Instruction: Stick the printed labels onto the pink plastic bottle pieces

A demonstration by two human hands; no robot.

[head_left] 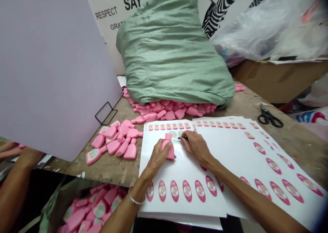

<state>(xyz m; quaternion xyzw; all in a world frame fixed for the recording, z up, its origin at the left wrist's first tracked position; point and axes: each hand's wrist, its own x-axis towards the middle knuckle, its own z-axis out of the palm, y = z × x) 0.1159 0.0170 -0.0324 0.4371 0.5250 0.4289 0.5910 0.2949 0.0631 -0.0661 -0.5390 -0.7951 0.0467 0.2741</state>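
Gripping a pink bottle [170, 153] above the sticker sheet [181, 168] with the left hand [156, 156], fingers curled around its body; pinching a slim black tool [182, 138], type too small to tell, with the right hand [196, 145], fingertips nearly together. Best to steady the right wrist and bring the tool in low, so as not to crease the green labels [173, 134]. Left of the sheet, on a stained tabletop [119, 169]: a loose bottle pile [112, 146]. Behind the sheet: more bottles under 1 bulging green sack [176, 55], then a lettered wall [132, 1]. Right of it: black scissors [268, 117]; beyond, a cardboard box [284, 79].
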